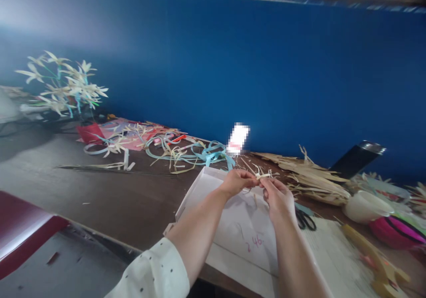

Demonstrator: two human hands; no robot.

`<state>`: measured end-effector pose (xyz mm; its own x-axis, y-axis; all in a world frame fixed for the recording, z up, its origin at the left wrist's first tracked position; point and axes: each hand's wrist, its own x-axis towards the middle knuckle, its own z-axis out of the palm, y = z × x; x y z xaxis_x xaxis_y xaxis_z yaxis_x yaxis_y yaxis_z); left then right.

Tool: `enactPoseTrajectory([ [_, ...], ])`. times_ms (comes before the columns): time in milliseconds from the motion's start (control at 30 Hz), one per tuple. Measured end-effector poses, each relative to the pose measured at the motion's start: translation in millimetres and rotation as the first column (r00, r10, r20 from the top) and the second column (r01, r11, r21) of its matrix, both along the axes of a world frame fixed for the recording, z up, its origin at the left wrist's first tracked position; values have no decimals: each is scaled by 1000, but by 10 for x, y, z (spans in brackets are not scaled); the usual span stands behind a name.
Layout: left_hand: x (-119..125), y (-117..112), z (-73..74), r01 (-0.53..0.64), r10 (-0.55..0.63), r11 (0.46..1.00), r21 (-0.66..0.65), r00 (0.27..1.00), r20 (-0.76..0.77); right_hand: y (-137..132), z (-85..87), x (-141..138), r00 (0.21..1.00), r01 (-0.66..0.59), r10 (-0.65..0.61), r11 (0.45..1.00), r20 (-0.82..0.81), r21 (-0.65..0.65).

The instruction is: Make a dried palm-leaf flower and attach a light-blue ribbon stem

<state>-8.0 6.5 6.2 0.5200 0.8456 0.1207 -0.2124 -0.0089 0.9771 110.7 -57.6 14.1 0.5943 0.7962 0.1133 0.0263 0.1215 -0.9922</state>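
Note:
My left hand (237, 181) and my right hand (278, 199) meet over a shallow white box lid (213, 187) on the brown table. Both hands are closed in a pinch on a small pale straw piece (262, 175) with thin strips sticking out between the fingertips. Pink handwriting shows on the white sheet inside the lid. A heap of dried straw leaves (309, 178) lies just beyond my right hand.
Black scissors (305, 220) lie right of my right hand. Light blue ribbon (199, 152) tangles behind the lid. A bunch of straw flowers (63, 87) stands far left. A white cup (366, 205), a black bottle (357, 158) and a pink object (396, 231) sit at right.

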Motion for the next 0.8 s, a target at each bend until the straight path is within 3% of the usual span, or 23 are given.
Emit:
enactPoseTrajectory([
  [400,24,43,-10,-5,43,979,-202,982,182,-33,132,-73,993,6,-7,1000,-121,-10],
  [500,0,33,9,4,51,969,-249,975,216,-30,89,-53,998,-18,14,997,-61,-68],
  [667,-16,44,-7,0,70,962,-272,966,248,-27,7,-33,978,-199,207,968,38,-150],
  [800,-7,69,-25,-44,92,970,-240,977,194,-42,10,-57,965,-191,212,972,154,-137],
])
